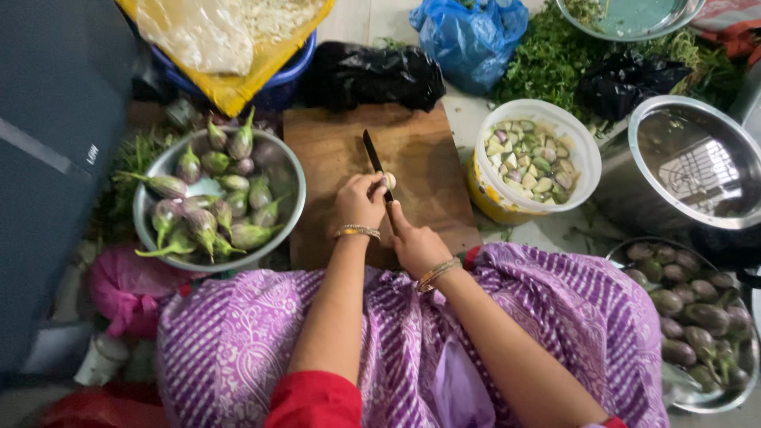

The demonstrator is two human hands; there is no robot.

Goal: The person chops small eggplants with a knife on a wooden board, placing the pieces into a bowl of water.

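My left hand (358,201) is shut on a small piece of brinjal (389,180), pressing it down on the wooden cutting board (420,150). In my right hand (415,246) is the handle of a dark knife (372,155); its blade points away from me and lies against the piece. Both wrists wear bangles. To the left of the board a steel bowl (154,170) holds several whole green and purple brinjals (214,214). A white bucket (583,150) to the right of the board contains cut brinjal pieces (529,162) in water.
A second steel bowl of brinjals (694,317) sits at lower right, with an empty steel vessel (690,162) above it. Leafy greens (555,55), black bags (372,75) and a blue bag (472,36) lie behind the board. A blue tub with a yellow sack (238,47) stands far left.
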